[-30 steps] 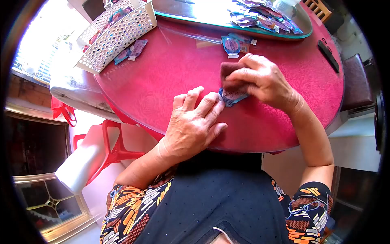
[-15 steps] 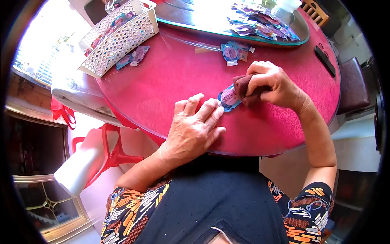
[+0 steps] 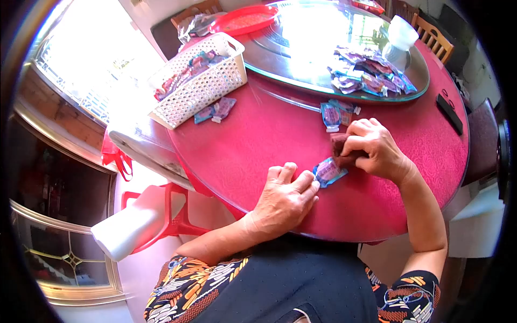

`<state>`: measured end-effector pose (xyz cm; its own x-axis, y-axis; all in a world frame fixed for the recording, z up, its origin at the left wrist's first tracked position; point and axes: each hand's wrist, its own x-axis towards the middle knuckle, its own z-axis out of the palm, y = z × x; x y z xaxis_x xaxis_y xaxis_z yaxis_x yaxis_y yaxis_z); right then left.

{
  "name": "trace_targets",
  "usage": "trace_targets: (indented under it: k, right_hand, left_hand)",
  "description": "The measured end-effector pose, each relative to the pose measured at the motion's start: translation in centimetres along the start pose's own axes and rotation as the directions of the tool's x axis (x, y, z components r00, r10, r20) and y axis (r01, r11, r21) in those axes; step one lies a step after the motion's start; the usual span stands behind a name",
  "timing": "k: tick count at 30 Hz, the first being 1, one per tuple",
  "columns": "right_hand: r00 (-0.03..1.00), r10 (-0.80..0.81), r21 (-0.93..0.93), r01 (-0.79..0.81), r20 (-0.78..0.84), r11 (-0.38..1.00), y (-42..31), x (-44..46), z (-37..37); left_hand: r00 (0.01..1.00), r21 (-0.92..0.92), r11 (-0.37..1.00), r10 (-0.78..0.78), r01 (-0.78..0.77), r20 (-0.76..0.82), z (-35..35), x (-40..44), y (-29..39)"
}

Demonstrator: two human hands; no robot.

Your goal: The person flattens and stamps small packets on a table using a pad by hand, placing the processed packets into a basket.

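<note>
A small blue and pink packet [image 3: 328,171] lies flat on the red tabletop [image 3: 258,145]. My left hand [image 3: 287,202] rests palm down beside it, fingers spread, its fingertips at the packet's left edge. My right hand [image 3: 376,149] is closed on a dark brown cloth [image 3: 341,150], which is bunched against the upper right side of the packet. Just beyond the cloth lie a few similar packets [image 3: 332,116] with white caps.
A white perforated basket [image 3: 207,83] of packets stands at the left, with loose packets [image 3: 215,110] beside it. The glass turntable [image 3: 291,72] holds a packet pile [image 3: 369,72], a white container [image 3: 402,33] and a red tray [image 3: 242,21]. A black object [image 3: 449,114] lies right.
The view has tilted up, showing more of the turntable and the red tray. My right hand has shifted the cloth across the packet and off its face; my left hand stays by the packet.
</note>
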<state>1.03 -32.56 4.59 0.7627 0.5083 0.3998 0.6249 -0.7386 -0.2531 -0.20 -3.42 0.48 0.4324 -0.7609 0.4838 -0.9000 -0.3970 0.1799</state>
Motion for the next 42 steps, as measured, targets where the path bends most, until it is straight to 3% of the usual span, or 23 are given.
trace_targets:
  k: [4, 10, 19, 25, 32, 38, 41, 42]
  right_hand:
    - [0.994, 0.102, -0.081, -0.099, 0.035, 0.992, -0.5, -0.5, -0.9]
    - [0.978, 0.198, 0.076, -0.202, 0.061, 0.976, -0.4, -0.6, -1.2]
    - [0.963, 0.238, 0.182, -0.258, 0.124, 0.949, 0.0, -0.5, -1.8]
    - [0.949, 0.279, 0.170, -0.302, 0.147, 0.938, 0.1, -0.5, -1.9]
    - [0.943, 0.292, 0.148, -0.316, 0.163, 0.937, -0.1, -0.5, -2.0]
    - [0.953, 0.268, 0.182, -0.291, 0.142, 0.939, 0.2, -0.7, -1.7]
    - [0.954, 0.270, 0.196, -0.292, 0.132, 0.936, 0.7, -0.8, -1.8]
    - [0.954, 0.269, 0.202, -0.292, 0.133, 0.935, 0.9, -0.9, -1.7]
  left_hand:
    - [1.000, -0.028, 1.000, 0.011, -0.012, -0.024, 0.6, 0.8, -0.6]
    - [0.996, -0.005, 0.997, 0.071, -0.071, -0.054, 0.9, 1.3, -1.2]
    - [0.964, 0.075, 0.961, 0.264, -0.266, 0.034, 0.5, 1.7, -2.0]
    - [0.952, 0.111, 0.947, 0.293, -0.301, 0.087, 0.6, 2.2, -2.0]
    - [0.955, -0.029, 0.955, 0.295, -0.296, -0.032, 0.8, 1.2, -3.3]
    - [0.946, 0.096, 0.946, 0.316, -0.310, -0.066, 1.5, 2.3, -3.1]
    - [0.968, -0.150, 0.965, 0.194, -0.217, -0.158, 1.7, 2.7, -3.4]
    - [0.982, -0.312, 0.942, 0.070, -0.123, -0.173, 1.0, 2.9, -2.8]
